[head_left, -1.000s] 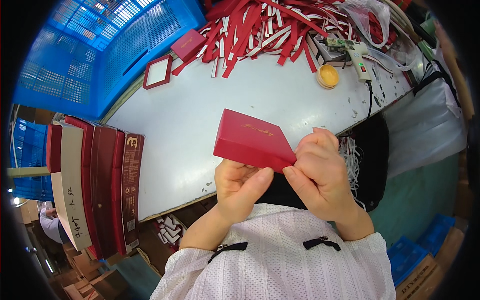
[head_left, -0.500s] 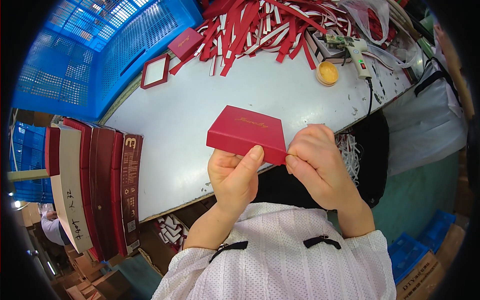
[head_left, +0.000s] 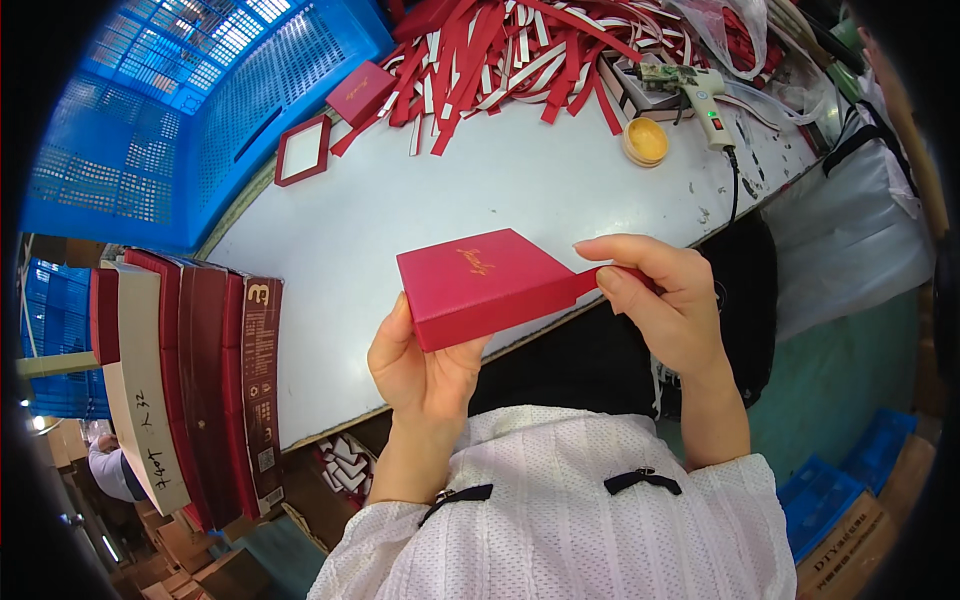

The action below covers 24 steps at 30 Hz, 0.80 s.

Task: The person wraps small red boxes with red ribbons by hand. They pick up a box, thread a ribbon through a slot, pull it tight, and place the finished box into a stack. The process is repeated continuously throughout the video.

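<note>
A flat red jewelry box [head_left: 490,283] with gold lettering on its lid is raised above the front edge of the table. My left hand [head_left: 425,360] grips it from below at its left end, thumb against the near side. From the right end of the box a short red strip [head_left: 598,277] sticks out. My right hand [head_left: 665,300] pinches that strip between thumb and fingers, a little apart from the box itself. The far end of the strip is partly hidden by the fingers.
A pile of red and white ribbon strips [head_left: 500,60] covers the back of the white table [head_left: 350,230]. Near it are a glue gun [head_left: 708,108], a yellow-filled round tub [head_left: 645,142], an open red box part [head_left: 303,150] and a blue crate [head_left: 240,120]. Red boxes [head_left: 205,390] stand stacked at left.
My left hand has shifted left and down with the box, which is now turned slightly. The right hand has drawn away to the right, and a red strip now shows between it and the box.
</note>
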Tool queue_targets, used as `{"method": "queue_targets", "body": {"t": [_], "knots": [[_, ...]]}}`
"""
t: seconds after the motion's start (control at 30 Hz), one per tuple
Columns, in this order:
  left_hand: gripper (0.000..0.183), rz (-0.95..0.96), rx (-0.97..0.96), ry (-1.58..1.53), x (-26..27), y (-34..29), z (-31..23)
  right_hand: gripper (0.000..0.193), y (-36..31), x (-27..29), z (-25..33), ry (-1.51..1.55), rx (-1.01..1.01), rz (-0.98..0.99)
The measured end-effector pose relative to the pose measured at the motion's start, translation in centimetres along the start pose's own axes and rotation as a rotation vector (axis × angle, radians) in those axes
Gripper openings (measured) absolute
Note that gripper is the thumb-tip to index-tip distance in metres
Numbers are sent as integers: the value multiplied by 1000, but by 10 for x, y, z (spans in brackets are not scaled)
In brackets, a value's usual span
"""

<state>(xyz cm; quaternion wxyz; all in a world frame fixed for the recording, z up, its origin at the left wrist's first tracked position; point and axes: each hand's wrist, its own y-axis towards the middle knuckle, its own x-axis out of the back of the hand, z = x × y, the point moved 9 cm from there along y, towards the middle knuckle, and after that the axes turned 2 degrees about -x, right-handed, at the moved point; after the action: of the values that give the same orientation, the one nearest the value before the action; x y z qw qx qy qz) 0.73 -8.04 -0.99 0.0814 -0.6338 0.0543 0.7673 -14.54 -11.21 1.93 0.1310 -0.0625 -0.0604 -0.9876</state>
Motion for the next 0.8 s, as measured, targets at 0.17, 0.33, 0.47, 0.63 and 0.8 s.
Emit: {"method": "queue_targets", "body": {"t": [0.17,0.33,0.47,0.63,0.8], "knots": [[26,11,42,-100,9,-1,4,19,-1,-6,-1,-4,-32,6],[25,30,21,-100,13,4,-1,19,-4,7,16,-139,116,-77],[25,-1,9,-89,16,3,-8,19,-11,10,39,-209,251,-102],[27,-5,58,-108,13,1,0,19,-5,10,20,-126,129,-56],[29,-60,95,-159,18,-3,9,17,-4,6,8,-61,85,-55]]}}
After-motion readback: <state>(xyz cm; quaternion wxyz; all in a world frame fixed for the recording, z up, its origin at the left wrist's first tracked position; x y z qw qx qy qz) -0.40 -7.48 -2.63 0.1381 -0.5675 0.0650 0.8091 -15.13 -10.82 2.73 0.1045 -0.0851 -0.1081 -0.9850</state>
